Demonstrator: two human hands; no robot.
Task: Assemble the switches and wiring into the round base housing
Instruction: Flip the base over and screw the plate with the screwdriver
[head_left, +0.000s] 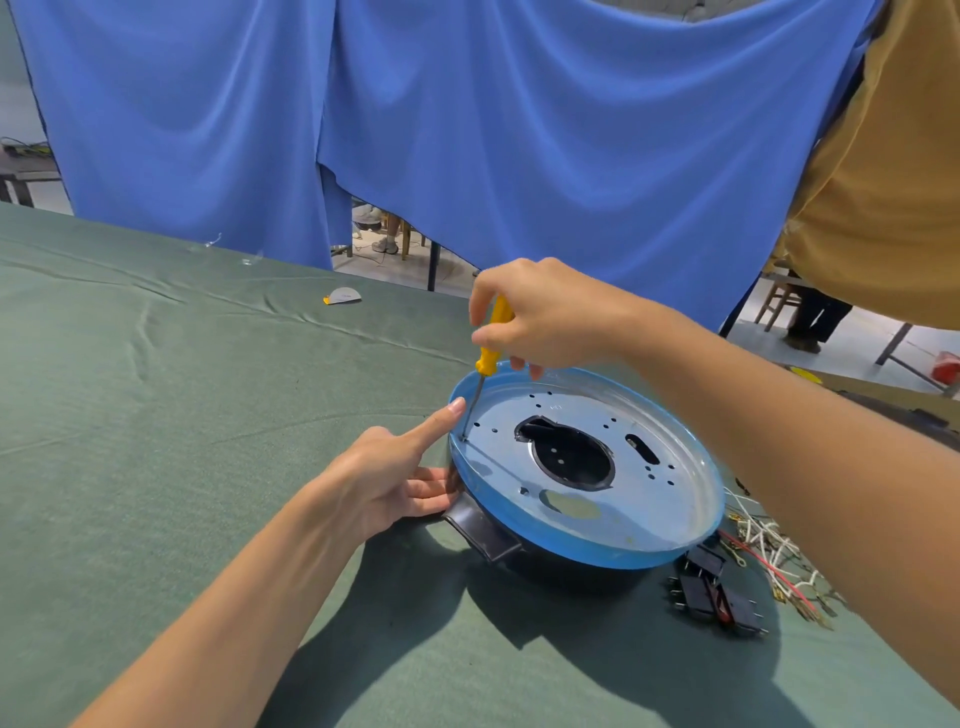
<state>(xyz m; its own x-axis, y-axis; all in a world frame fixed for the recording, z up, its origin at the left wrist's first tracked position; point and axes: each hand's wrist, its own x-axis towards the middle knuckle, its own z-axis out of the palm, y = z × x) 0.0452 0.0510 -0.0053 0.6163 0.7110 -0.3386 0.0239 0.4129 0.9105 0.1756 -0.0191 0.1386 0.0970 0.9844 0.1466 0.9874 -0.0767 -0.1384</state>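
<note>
Right, my right hand (545, 317) is curled round the yellow screwdriver (491, 340) just above the centre of the frame. The screwdriver's tip stands just inside the left edge of the round base housing (571, 410). The housing sits right of centre on the green table cloth (156, 415), blue rim up. My left hand (384, 467) grips nothing: its index finger is straight and touches the rim beside the blade, and the other fingers rest against the housing's dark side. The black switches (711, 592) and the wiring (769, 545) lie at lower right, just beside the housing.
</note>
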